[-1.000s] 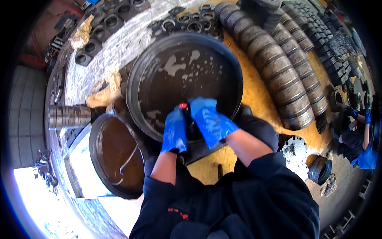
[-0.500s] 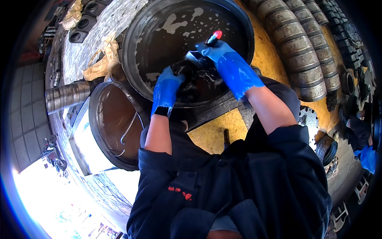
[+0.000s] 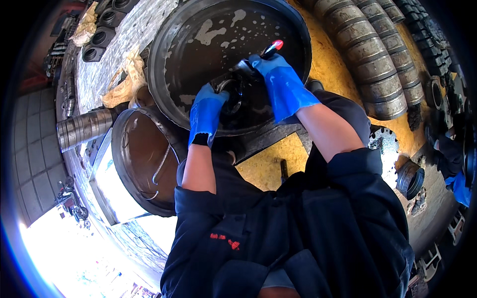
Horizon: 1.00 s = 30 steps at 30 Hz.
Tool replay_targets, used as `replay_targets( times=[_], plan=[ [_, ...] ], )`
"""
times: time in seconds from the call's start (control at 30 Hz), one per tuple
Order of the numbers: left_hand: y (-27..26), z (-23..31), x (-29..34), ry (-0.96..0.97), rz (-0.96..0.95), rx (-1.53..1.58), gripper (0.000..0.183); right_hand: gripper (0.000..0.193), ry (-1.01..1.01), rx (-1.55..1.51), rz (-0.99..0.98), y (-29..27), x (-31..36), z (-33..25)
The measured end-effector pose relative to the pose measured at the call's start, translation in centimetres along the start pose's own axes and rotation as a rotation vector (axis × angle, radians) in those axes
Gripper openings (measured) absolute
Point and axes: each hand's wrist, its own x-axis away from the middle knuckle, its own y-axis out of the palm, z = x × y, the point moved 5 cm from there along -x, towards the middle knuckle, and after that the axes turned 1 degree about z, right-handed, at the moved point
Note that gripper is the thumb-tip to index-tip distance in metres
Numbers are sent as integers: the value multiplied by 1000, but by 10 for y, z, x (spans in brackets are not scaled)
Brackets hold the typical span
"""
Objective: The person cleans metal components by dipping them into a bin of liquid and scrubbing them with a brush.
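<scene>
Over a wide round black basin (image 3: 157, 74), both my hands work in blue rubber gloves. My left hand (image 3: 206, 107) is closed on the edge of a dark, wet, ring-shaped metal part (image 3: 233, 99) low in the basin. In my right hand (image 3: 278, 79) is a brush (image 3: 273, 47) with a red-tipped handle. Its head points down toward the ring and is blurred by motion. Dark liquid with pale foam patches lies in the basin. The glove hides the fingertips of my left hand in part.
A brown-stained drum (image 3: 144, 159) with a wire handle stands left of the basin. Stacked ribbed metal cylinders (image 3: 370, 64) lie at the right on a yellow surface. A crumpled tan bag (image 3: 126, 79) sits at the far left. At the right edge, a blue-gloved co-worker's hand (image 3: 462, 188) shows.
The brush in my right hand has shifted slightly right and down, its head turning darker and blurred. The ring in my left hand now shows more of its round opening.
</scene>
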Motion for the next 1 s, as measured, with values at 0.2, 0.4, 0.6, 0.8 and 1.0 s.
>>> replay_targets(
  times=[0.2, 0.4, 0.6, 0.8, 1.0],
  plan=[
    [4, 12, -1, -35, -94, -45, 44, 32, -184, -213, -201, 24, -4, 6],
    [9, 1, -7, -23, -41, 150, 37, 28, 12, 154, 116, -2, -3, 23],
    [3, 26, 10, -273, -104, 790, 40, 34, 30, 371, 159, -8, 1, 18],
    [-19, 50, 24, 92, -64, -329, 56, 36, -163, 142, -11, 22, 33, -25],
    [-7, 27, 10, 164, -74, -299, 54, 31, -161, 314, -168, 27, 50, -26]
  ],
)
